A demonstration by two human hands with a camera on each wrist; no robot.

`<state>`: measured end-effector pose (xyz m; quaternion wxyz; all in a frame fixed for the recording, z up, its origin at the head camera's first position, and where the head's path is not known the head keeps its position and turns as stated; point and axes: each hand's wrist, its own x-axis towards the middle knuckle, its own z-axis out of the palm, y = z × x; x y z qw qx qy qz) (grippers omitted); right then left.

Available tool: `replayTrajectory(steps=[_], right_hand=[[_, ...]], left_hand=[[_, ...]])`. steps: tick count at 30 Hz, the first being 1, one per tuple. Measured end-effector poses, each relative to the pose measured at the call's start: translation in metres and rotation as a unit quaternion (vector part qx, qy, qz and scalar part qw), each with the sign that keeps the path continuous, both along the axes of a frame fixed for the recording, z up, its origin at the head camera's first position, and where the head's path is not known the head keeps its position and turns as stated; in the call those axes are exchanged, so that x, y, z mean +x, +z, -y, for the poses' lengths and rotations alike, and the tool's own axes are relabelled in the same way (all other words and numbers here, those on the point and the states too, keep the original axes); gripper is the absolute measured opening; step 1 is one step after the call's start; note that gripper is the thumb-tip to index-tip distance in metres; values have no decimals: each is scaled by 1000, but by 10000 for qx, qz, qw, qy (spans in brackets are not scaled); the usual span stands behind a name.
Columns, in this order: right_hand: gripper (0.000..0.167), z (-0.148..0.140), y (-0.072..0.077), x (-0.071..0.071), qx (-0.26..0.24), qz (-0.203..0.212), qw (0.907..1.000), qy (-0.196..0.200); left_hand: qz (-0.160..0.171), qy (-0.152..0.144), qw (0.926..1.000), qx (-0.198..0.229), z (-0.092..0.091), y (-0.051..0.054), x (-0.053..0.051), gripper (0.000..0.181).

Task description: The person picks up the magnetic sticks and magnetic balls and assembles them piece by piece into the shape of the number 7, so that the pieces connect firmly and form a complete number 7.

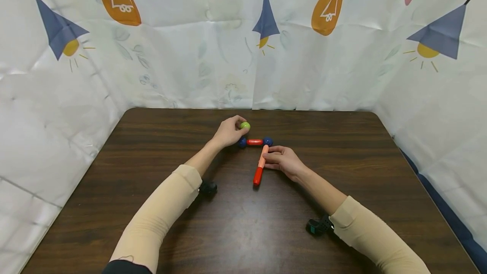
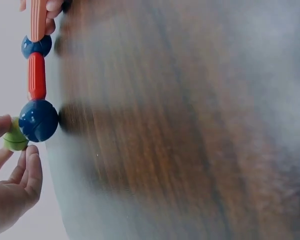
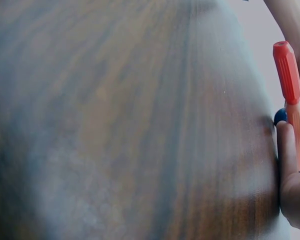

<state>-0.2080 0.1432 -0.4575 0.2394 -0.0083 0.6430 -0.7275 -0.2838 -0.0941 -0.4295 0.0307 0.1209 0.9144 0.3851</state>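
My left hand [image 1: 228,131] pinches a small green ball [image 1: 245,125] between thumb and fingers. In the left wrist view, that ball is beside the larger-looking blue ball [image 2: 38,121]; whether they touch I cannot tell. A short red rod [image 1: 255,142] joins this left blue ball to a right blue ball [image 1: 268,141]. My right hand [image 1: 285,162] pinches a peach-orange rod [image 1: 263,155] whose far end meets the right blue ball. Another red rod [image 1: 258,176] continues from the orange rod's near end, pointing toward me.
All of this is toward the far side of a dark brown wooden table [image 1: 236,231]. A white patterned curtain [image 1: 171,67] hangs behind and at both sides. Dark wrist devices, the left one [image 1: 208,187] and the right one [image 1: 318,226], show beneath the sleeves.
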Motion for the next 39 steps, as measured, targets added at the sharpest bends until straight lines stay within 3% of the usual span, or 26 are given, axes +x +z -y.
replayTrajectory(steps=[14,26,39], right_hand=[[54,-2,-3,-1,27,30,10000,16],[52,-1,-2,-1,38,-11,10000,21],[45,0,0,0,51,-1,10000,36]], left_hand=[[-141,-249,9989,367,0,13,22,34],[-255,-630,9974,231,-2,18,43,34],[-262,-1087,9932,316,-3,16,65,31]])
